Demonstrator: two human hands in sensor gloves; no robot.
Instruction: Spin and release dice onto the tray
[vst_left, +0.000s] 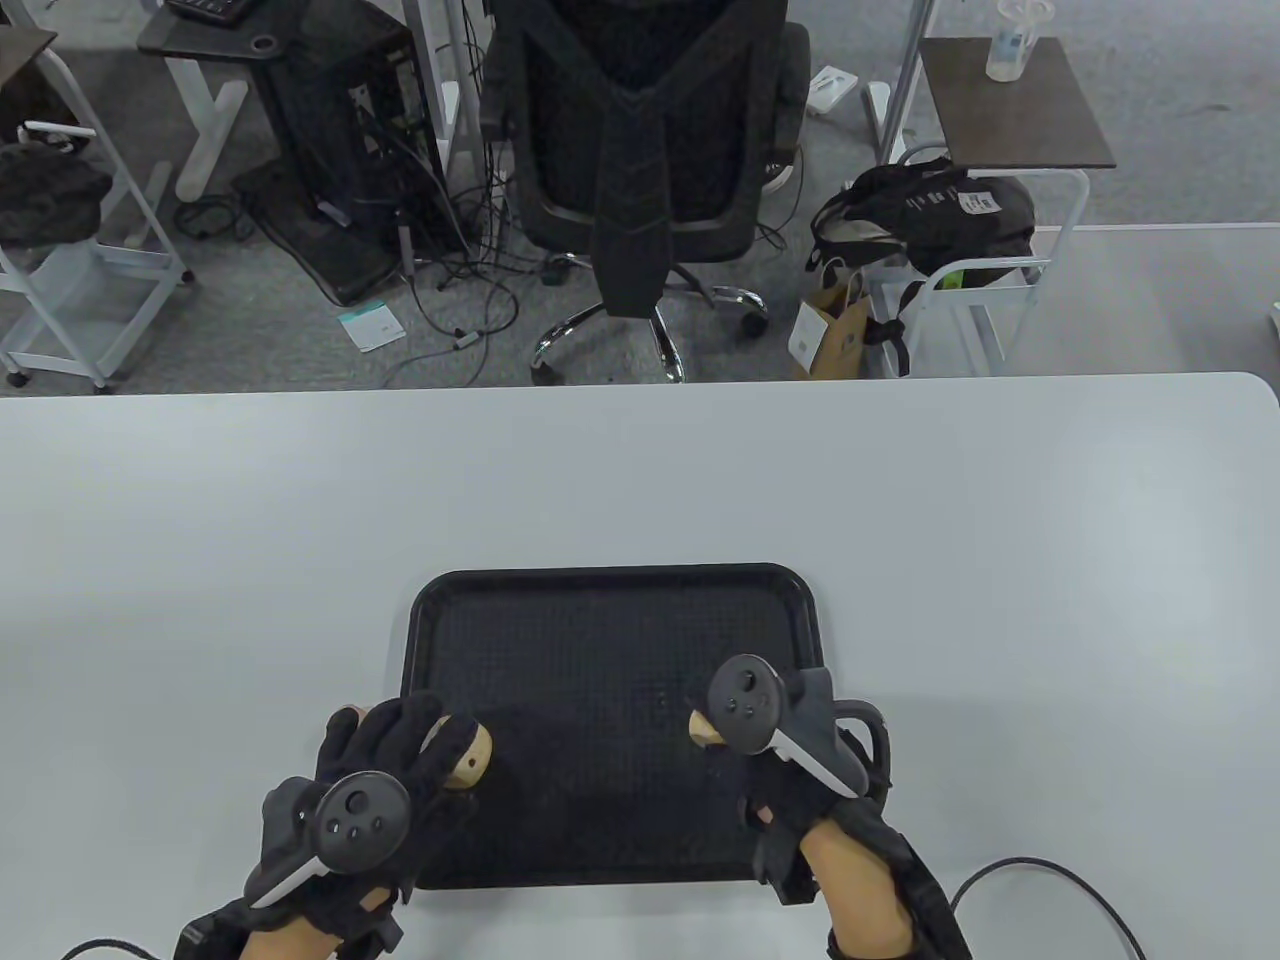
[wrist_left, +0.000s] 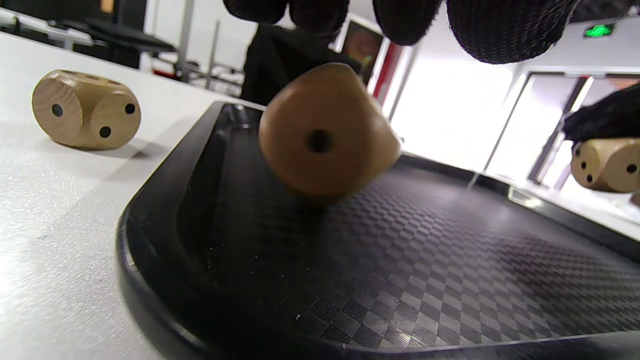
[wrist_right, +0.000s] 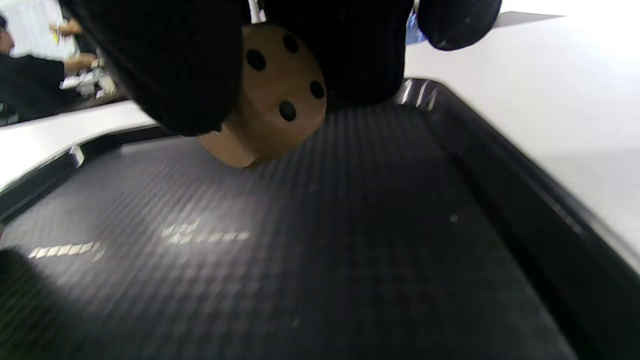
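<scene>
Left-hand die (wrist_left: 327, 132) tilts free below my spread left hand (vst_left: 385, 770); right hand (vst_left: 790, 760) pinches its die (wrist_right: 270, 100), release pending over tray (vst_left: 610, 580).

You are in an office: beyond the white table (vst_left: 640, 470) stand a swivel chair (vst_left: 645, 140), desks, a computer tower (vst_left: 340, 120) and floor cables.

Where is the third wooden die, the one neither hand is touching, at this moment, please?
In the left wrist view, the third die sits on the white table, just outside the black tray, on its left. In the table view, the left hand hides it.
</scene>
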